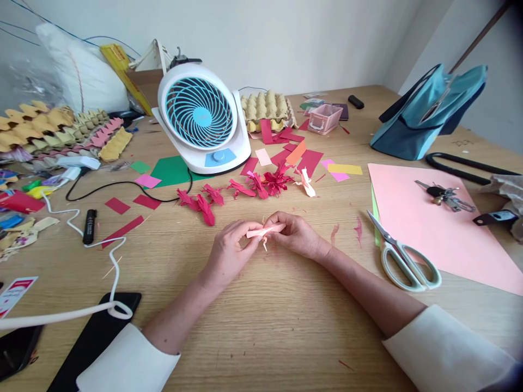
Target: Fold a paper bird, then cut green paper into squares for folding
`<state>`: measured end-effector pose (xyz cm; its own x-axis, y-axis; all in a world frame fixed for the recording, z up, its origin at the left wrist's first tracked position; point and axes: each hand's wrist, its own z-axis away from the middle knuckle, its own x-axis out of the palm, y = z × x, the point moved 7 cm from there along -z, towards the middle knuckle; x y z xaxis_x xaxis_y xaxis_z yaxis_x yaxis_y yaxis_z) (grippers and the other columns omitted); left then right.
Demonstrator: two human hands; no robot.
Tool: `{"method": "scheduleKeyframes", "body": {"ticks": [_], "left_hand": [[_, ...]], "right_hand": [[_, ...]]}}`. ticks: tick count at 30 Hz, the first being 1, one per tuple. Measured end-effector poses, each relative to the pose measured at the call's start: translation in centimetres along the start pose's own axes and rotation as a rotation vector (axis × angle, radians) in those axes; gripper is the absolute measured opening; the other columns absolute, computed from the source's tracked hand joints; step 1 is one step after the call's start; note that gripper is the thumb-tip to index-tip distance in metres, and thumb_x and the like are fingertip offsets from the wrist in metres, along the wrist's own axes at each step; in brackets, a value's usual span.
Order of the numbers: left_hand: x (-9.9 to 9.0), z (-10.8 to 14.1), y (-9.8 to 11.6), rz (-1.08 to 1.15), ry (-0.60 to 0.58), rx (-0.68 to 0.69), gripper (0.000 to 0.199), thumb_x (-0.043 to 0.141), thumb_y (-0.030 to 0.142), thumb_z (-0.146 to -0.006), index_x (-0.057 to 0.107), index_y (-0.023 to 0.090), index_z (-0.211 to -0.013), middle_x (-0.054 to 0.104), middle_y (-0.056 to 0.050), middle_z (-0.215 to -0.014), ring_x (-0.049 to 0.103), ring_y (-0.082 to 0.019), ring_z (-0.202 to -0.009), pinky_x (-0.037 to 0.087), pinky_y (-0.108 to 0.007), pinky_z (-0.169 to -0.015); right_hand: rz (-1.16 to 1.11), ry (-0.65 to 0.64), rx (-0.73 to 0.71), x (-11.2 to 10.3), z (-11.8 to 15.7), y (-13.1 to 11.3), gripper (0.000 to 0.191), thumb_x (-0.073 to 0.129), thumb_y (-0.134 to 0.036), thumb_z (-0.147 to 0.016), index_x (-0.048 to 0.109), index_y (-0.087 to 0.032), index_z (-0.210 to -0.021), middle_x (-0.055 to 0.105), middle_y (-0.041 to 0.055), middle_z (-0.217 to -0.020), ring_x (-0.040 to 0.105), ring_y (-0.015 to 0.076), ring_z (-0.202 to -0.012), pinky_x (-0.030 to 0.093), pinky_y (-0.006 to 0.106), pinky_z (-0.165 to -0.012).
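Over the middle of the wooden table [281, 305], a small folded piece of pale pink paper [261, 232] is pinched between my two hands. My left hand [233, 246] grips its left end with thumb and fingers. At the other end, my right hand [297, 235] has its thumb and fingertips closed on the paper. A thin twisted bit hangs below the fold. Just beyond my hands lie several folded crimson paper figures [206, 209] in a loose row, with a pale pink folded figure [307, 183] at its right end.
A white and blue fan [200, 117] stands behind the figures. Scissors [408, 261] lie at the right beside a large pink sheet [441, 218] with keys [447, 197] on it. Coloured paper pieces [310, 162] are scattered around. A white cable [116, 272] and black marker [89, 226] lie left.
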<state>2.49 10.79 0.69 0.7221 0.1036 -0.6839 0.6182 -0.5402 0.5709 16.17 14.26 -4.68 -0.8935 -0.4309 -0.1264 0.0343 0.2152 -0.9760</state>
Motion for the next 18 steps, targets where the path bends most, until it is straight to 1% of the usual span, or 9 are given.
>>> {"method": "scheduleKeyframes", "body": {"ticks": [4, 8, 10, 12, 15, 18], "left_hand": [[-0.1, 0.1, 0.2, -0.144, 0.009, 0.031, 0.012, 0.062, 0.015, -0.085, 0.067, 0.023, -0.093, 0.072, -0.001, -0.089, 0.06, -0.018, -0.081, 0.045, -0.033, -0.076], [0.1, 0.4, 0.7, -0.292, -0.008, 0.053, 0.018, 0.064, 0.014, -0.081, 0.066, 0.023, -0.097, 0.073, -0.002, -0.094, 0.056, -0.021, -0.082, 0.041, -0.037, -0.079], [0.3, 0.5, 0.7, -0.317, -0.018, 0.026, 0.02, 0.064, 0.014, -0.08, 0.065, 0.023, -0.099, 0.073, -0.002, -0.096, 0.055, -0.022, -0.084, 0.04, -0.037, -0.08], [0.5, 0.6, 0.6, -0.329, -0.012, -0.02, 0.023, 0.064, 0.014, -0.08, 0.065, 0.023, -0.101, 0.073, -0.001, -0.096, 0.055, -0.022, -0.086, 0.04, -0.036, -0.081], [1.0, 0.8, 0.3, -0.341, 0.001, -0.085, 0.026, 0.065, 0.016, -0.08, 0.064, 0.024, -0.104, 0.073, 0.0, -0.096, 0.057, -0.022, -0.087, 0.04, -0.035, -0.081], [1.6, 0.9, 0.2, -0.31, 0.001, -0.118, 0.024, 0.067, 0.019, -0.08, 0.063, 0.025, -0.103, 0.073, 0.0, -0.097, 0.058, -0.021, -0.085, 0.04, -0.034, -0.08]], "right_hand": [[0.029, -0.028, -0.013, 0.1, 0.0, -0.1, 0.016, 0.066, -0.029, -0.084, 0.061, -0.018, -0.093, 0.065, 0.0009, -0.081, 0.059, 0.0121, -0.068, 0.046, 0.024, -0.062], [0.187, -0.016, -0.142, -0.1, 0.2, -1.4, 0.015, 0.07, -0.027, -0.082, 0.064, -0.018, -0.093, 0.063, 0.005, -0.096, 0.063, 0.0153, -0.084, 0.05, 0.028, -0.074], [0.275, -0.027, -0.189, -0.2, 0.3, -1.9, 0.016, 0.07, -0.025, -0.083, 0.066, -0.018, -0.097, 0.063, 0.0057, -0.099, 0.064, 0.0163, -0.089, 0.05, 0.03, -0.08], [0.329, -0.021, -0.197, -0.5, 0.3, -2.0, 0.02, 0.068, -0.027, -0.085, 0.064, -0.019, -0.103, 0.063, 0.006, -0.1, 0.064, 0.0171, -0.09, 0.05, 0.031, -0.082], [0.342, 0.082, -0.195, -1.9, 0.2, -1.8, 0.028, 0.064, -0.032, -0.088, 0.06, -0.019, -0.113, 0.062, 0.0078, -0.108, 0.063, 0.0195, -0.095, 0.052, 0.034, -0.083], [0.335, 0.201, -0.21, -3.4, 0.3, -1.8, 0.03, 0.061, -0.036, -0.09, 0.058, -0.021, -0.116, 0.059, 0.0091, -0.115, 0.061, 0.022, -0.103, 0.052, 0.036, -0.085]]}}
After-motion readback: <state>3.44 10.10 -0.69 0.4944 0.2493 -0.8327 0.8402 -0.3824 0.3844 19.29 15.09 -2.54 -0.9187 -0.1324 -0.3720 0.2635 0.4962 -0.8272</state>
